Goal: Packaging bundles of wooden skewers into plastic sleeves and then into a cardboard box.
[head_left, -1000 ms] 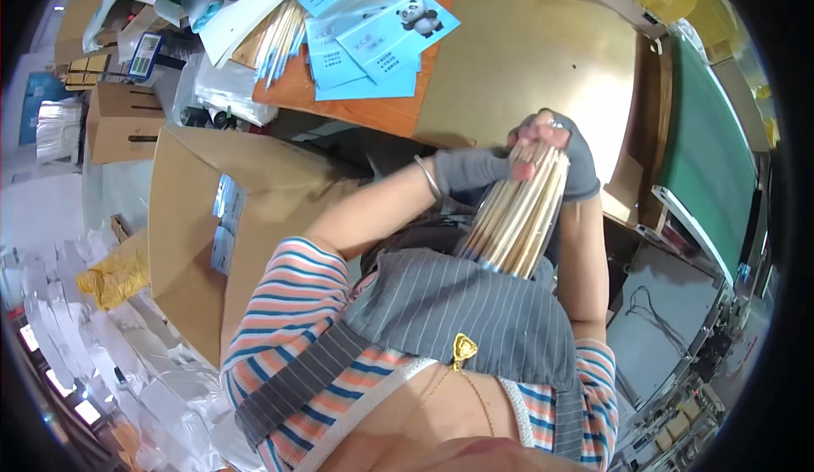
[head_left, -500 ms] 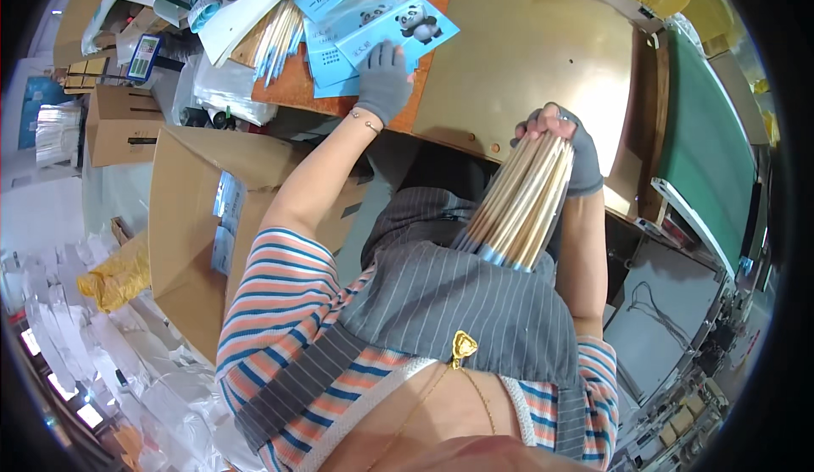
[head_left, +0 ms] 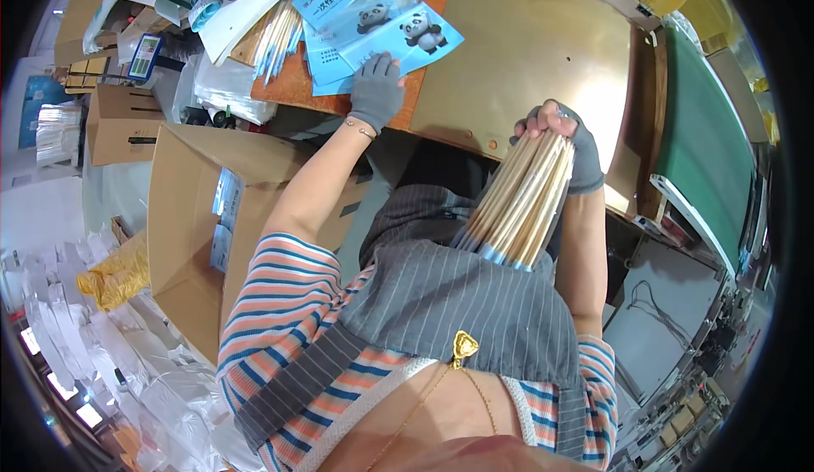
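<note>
My right hand, in a grey fingerless glove, grips a thick bundle of pale wooden chopsticks that slants down toward my lap. My left hand, also gloved in grey, reaches out to the table and rests flat on a stack of blue paper sleeves printed with a panda. The sleeves lie on an orange-brown table beside a brass-coloured metal plate.
An open cardboard box stands at my left by the table edge. More chopsticks in clear wrap lie behind the sleeves. A green conveyor belt runs along the right. Clear plastic bags pile at the lower left.
My left hand left the chopstick bundle and stretched out to the blue sleeves on the table. My right hand kept holding the bundle in place.
</note>
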A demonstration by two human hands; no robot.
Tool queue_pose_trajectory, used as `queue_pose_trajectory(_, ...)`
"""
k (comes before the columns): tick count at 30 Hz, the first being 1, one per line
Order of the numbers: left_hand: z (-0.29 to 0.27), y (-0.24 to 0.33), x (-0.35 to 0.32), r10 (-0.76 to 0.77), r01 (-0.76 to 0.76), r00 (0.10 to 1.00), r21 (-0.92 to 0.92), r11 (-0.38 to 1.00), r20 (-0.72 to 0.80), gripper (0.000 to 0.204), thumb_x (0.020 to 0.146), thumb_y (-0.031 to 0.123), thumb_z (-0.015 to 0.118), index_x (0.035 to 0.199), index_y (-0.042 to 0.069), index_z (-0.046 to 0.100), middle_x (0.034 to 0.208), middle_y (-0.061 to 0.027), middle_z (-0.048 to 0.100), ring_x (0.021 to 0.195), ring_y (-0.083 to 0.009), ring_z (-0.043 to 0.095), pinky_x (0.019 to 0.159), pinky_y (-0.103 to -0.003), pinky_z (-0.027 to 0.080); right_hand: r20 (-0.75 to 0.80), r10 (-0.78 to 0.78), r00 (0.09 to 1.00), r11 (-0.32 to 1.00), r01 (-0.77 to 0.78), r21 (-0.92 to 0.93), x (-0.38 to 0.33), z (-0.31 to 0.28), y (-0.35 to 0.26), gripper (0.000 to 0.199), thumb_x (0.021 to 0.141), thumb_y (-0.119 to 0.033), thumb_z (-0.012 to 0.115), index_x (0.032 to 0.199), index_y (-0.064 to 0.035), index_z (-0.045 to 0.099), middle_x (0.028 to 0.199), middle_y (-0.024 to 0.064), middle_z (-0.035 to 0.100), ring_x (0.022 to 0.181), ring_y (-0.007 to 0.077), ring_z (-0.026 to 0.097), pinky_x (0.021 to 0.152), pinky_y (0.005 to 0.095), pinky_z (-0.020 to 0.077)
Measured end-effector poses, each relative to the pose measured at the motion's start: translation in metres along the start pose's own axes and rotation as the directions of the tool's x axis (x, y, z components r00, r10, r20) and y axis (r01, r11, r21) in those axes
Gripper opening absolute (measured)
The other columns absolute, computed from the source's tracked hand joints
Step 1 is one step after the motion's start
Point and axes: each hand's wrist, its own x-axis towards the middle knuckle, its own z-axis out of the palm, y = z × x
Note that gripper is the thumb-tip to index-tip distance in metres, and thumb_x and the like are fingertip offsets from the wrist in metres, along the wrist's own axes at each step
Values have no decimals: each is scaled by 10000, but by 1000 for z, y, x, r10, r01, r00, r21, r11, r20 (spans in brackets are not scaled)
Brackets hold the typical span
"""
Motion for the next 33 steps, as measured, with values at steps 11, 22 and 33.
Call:
queue_pose_trajectory(11,-46,44,30,-132,445,842,-535,719,523,316,882,324,590,777,28,625,760,-194,616,672,-356,592,614,-430,454,21,2,1000,997,-1,-71,3,1,0,212,811,-258,589,786,-53,541,762,89,548,844,268,556,816,358,474)
queue_pose_trajectory(22,-26,127,18,-100,433,875,-674,599,473,288,927,329,500,887,60,597,877,-189,619,746,-393,596,648,-471,472,-82,233,969,971,-228,66,17,-25,21,616,848,-155,582,1377,52,345,837,109,607,800,222,612,753,324,498)
queue_pose_trajectory(33,-92,117,27,225,-212,969,-801,559,-99,185,780,72,616,965,70,624,970,-94,581,779,-273,607,656,-354,504,-257,142,956,983,-106,150,20,-34,44,326,952,-306,527,1132,-35,558,893,112,646,831,205,662,709,327,573)
